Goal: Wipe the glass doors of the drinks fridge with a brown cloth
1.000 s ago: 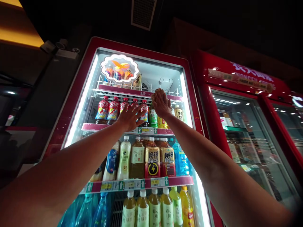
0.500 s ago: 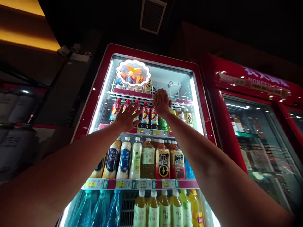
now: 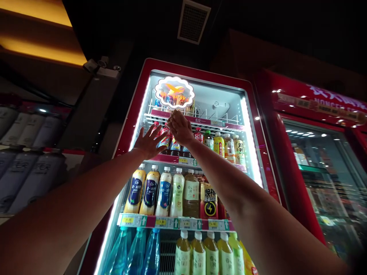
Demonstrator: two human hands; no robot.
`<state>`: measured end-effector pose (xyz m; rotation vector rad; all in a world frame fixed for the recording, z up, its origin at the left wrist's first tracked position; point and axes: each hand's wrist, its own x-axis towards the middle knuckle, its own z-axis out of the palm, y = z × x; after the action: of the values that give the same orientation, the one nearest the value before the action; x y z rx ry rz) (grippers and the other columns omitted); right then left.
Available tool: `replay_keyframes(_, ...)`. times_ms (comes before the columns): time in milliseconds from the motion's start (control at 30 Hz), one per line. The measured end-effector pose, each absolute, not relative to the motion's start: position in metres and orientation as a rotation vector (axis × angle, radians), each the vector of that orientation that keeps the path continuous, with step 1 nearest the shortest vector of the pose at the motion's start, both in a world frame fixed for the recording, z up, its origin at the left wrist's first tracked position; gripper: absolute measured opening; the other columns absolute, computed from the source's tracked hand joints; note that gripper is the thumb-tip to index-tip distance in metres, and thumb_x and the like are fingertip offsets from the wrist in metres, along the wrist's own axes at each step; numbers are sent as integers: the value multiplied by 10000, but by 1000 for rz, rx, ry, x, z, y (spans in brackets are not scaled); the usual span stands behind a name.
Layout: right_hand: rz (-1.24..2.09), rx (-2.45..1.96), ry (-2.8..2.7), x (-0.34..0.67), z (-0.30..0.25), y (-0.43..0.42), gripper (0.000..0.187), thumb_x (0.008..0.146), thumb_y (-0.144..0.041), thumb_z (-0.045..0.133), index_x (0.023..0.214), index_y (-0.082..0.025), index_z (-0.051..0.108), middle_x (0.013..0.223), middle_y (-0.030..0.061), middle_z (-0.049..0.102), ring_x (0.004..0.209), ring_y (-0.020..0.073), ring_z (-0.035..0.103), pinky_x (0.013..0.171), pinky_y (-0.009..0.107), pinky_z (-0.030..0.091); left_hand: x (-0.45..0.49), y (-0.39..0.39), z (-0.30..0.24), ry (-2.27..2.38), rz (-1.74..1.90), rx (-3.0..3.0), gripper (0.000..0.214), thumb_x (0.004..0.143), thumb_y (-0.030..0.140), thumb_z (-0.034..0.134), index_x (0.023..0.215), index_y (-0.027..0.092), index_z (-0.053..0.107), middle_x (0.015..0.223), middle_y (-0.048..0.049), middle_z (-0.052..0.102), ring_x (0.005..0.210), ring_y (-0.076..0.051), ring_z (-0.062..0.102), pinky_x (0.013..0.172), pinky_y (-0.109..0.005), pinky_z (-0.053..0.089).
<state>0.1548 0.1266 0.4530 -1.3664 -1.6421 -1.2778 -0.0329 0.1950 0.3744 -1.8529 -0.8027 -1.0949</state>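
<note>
My left hand (image 3: pixel 149 142) is open, its fingers spread, in front of the glass door (image 3: pixel 202 82) of a lit red drinks fridge (image 3: pixel 149 65). Whether its palm touches the glass, I cannot tell. To its right and a little higher is my right hand (image 3: pixel 180 126), fingers bent and pressed together against the door. Something brownish and crumpled seems to lie under those fingers, too unclear to name. Just above it glows a scalloped ring sign (image 3: pixel 192 100). Behind the hands stand red-labelled bottles (image 3: pixel 197 133), partly hidden.
Milk-tea bottles (image 3: pixel 150 191) and a dark bottle with a lightning label (image 3: pixel 210 202) fill a lower shelf. Below are blue bottles (image 3: pixel 136 254) and pale green-labelled bottles (image 3: pixel 197 256). A second red fridge (image 3: pixel 312 114) stands at right; large bottles (image 3: pixel 37 172) are at left.
My right hand has moved left across the door, closer to my left hand. My left hand stays spread. The view has shifted, so the fridge appears farther right.
</note>
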Motion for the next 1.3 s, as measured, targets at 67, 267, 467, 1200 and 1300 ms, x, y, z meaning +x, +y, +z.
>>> replay_keyframes(67,-1274,-1341,-1711,142,455,129,619,1067,-496,260,1642,-267,280,1741,-53,123,1618,228,-36,1320,509,77,-44,196,372,-825,-1087,-1856,695,995,642,377,1621,361,263,1738,-22,96,1603,-372,69,1253,-686,78)
replay_keyframes(267,-1184,-1378,-1489,106,458,149,603,1070,-416,246,1651,-252,251,1750,-15,87,1617,263,-46,1300,574,77,-75,205,366,-844,-1063,-1830,710,993,656,378,1623,353,255,1736,-51,105,1603,-375,54,1249,-682,101)
replay_keyframes(467,-1293,-1330,-1658,77,458,167,603,1062,-397,248,1651,-269,251,1747,-63,105,1612,260,-77,1309,555,54,-95,216,360,-830,-1065,-1855,800,973,710,346,1636,273,247,1738,-94,64,1605,-358,69,1272,-602,137)
replay_keyframes(1200,-1442,-1264,-1809,-2,458,188,622,1010,-246,374,1624,-332,327,1719,-102,217,1617,209,71,1315,490,137,-122,239,347,-785,-1243,-1907,1053,933,755,349,1627,4,97,1696,-265,21,1602,-356,-7,1309,-526,81)
replay_keyframes(1300,-1371,-1337,-1679,-3,457,186,637,1003,-216,382,1632,-294,316,1732,-77,178,1618,248,61,1310,531,143,-120,235,346,-828,-1233,-1898,1046,937,758,336,1622,-6,130,1694,-275,41,1599,-378,18,1306,-530,102)
